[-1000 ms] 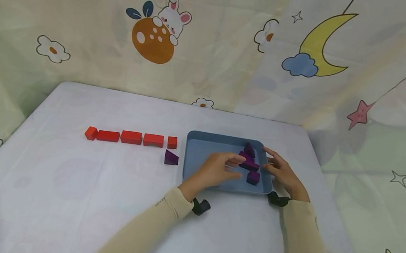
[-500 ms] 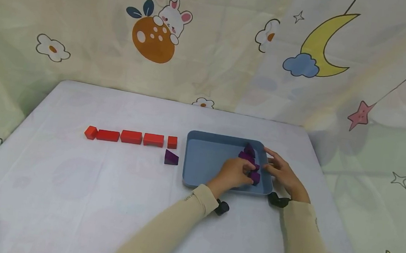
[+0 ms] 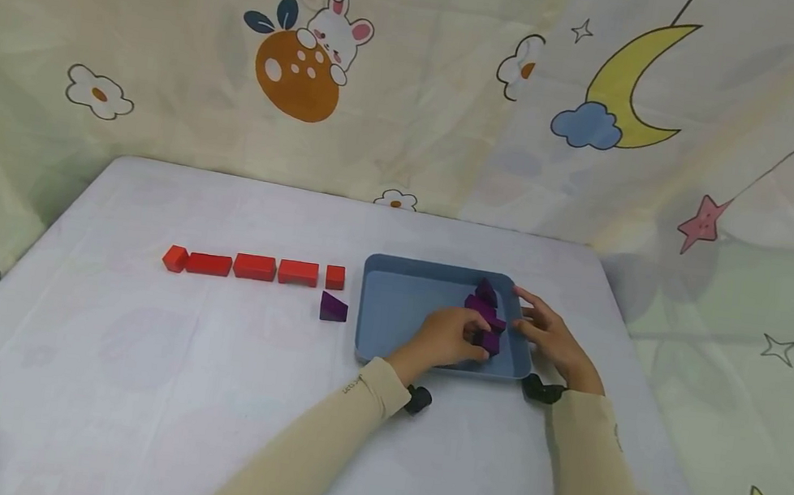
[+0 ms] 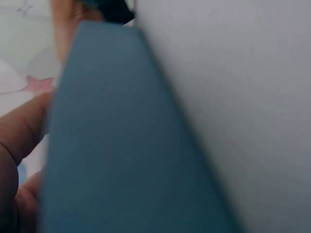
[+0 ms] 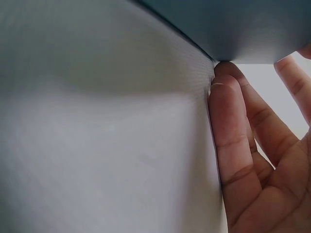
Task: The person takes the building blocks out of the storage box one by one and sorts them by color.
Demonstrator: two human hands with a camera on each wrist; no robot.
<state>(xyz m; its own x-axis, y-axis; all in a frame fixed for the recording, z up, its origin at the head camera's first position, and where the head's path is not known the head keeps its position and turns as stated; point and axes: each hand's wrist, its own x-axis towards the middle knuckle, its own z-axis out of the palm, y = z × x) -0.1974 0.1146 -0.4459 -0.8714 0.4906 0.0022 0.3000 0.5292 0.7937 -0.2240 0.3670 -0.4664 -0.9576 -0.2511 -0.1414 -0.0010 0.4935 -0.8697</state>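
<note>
Inside the blue tray [image 3: 390,304], my left hand [image 3: 444,339] pinches a small purple cube [image 3: 488,342] between thumb and fingers. More purple blocks [image 3: 482,310] lie behind it along the tray's right side. In the left wrist view the tray's outer wall [image 4: 116,131] hides the cube, and only part of the thumb and fingers shows. My right hand [image 3: 558,349] rests at the tray's right edge with its fingers extended; the right wrist view shows the fingers [image 5: 231,121] low beside the tray's wall [image 5: 257,29].
Left of the tray, a row of several red blocks [image 3: 255,267] runs across the white table [image 3: 132,381]. A purple wedge block [image 3: 334,307] lies below the row's right end. A patterned cloth [image 3: 431,80] hangs behind the table.
My left hand reached rightward across the tray, closed on the purple cube, then drew slightly left with it. My right hand stays at the tray's edge.
</note>
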